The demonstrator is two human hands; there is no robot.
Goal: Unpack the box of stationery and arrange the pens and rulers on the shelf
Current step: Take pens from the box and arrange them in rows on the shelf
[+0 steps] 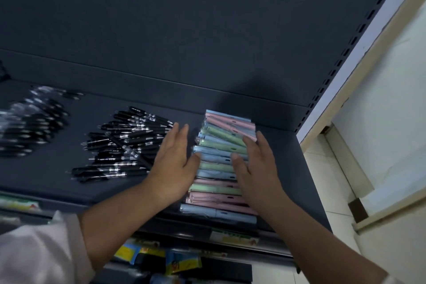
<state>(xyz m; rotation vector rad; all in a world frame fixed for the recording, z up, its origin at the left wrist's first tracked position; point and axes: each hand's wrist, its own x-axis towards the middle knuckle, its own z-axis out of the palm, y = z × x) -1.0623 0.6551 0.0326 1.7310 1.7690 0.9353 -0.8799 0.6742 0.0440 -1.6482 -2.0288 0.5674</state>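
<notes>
Pastel plastic pens in pink, green and pale blue, each sealed in a clear wrapper (219,146), lie side by side in one long row running from the front lip of the dark grey metal shelf (288,159) back toward its dark rear panel (184,30). From where I stand, the person has a hand on each side of that row. The left hand (175,163) is flat with straight fingers held close together, its thumb edge against the left ends of the pens. The right hand (255,168) lies over their right ends, fingers straight and slightly spread, the thumb resting on top of the wrappers; neither hand is curled round anything. Just beside the left hand is a loose heap of black click pens with silver clips (129,145), lying crisscross on the same shelf. Farther left is a second heap of dark pens (32,122), too blurred to make out. A white sleeve (34,256) covers the left upper arm. The slotted shelf upright (345,64) stands against a cream wall on the right, and yellow-and-blue packets (182,263) sit on the level below.
</notes>
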